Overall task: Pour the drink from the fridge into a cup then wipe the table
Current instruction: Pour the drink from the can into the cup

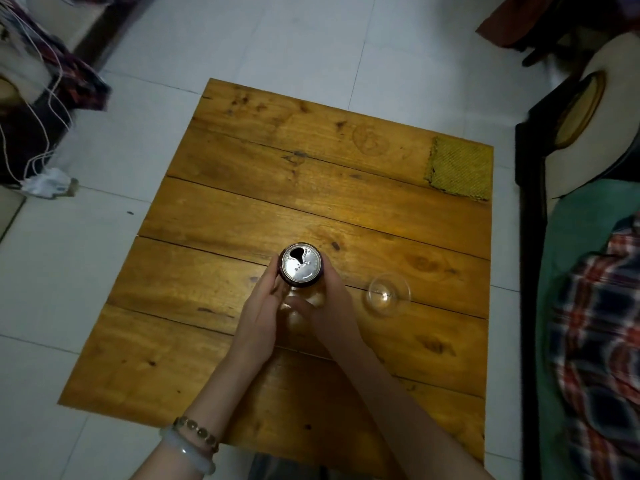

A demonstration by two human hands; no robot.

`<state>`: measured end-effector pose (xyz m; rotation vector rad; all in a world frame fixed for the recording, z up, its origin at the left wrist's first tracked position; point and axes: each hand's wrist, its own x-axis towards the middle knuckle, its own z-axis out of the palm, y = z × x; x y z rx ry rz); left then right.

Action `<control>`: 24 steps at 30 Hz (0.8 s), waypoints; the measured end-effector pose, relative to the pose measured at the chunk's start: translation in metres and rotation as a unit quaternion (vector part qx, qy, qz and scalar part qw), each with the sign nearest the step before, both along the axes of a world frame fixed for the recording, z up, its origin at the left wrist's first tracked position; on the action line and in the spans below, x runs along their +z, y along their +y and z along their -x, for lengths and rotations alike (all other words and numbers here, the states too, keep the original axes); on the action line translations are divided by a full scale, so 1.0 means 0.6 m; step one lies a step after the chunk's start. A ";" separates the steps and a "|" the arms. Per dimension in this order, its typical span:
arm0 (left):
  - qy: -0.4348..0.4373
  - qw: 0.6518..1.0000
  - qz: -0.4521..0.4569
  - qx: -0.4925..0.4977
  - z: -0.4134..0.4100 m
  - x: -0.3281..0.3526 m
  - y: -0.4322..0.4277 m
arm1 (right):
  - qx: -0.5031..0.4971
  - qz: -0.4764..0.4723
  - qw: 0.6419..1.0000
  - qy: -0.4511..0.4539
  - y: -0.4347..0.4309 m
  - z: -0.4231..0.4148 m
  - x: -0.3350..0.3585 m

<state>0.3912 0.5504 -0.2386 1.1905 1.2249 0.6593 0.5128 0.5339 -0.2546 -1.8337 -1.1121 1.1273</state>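
Wooden table (242, 209), can (300, 263) (body hidden), hands

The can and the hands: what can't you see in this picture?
- Head view: the can shows only its opened top from above; the label and the drink level are hidden.
- The left hand and right hand cover the can's sides, so the grip is unclear.
- The cup is clear and small; whether anything is in it cannot be told.
- The forearms are cut off by the bottom edge.

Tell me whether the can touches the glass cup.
Apart. The head view shows bare table between the can and the glass cup.
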 end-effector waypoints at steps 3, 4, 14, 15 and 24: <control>0.010 0.999 -0.038 -0.010 0.003 0.039 0.004 | -0.031 -0.034 0.999 0.000 0.006 -0.002 0.040; 0.012 0.999 -0.049 -0.014 0.003 0.054 0.004 | -0.038 -0.047 0.998 0.000 0.009 -0.003 0.056; -0.065 0.985 -0.143 -0.066 -0.042 0.172 -0.027 | -0.031 -0.114 0.986 -0.118 -0.012 -0.079 0.210; -0.083 0.985 -0.135 -0.064 -0.050 0.170 -0.028 | -0.031 -0.112 0.985 -0.126 -0.018 -0.089 0.213; -0.234 0.971 -0.005 -0.046 -0.147 0.127 -0.056 | -0.032 -0.101 0.984 -0.142 -0.083 -0.203 0.189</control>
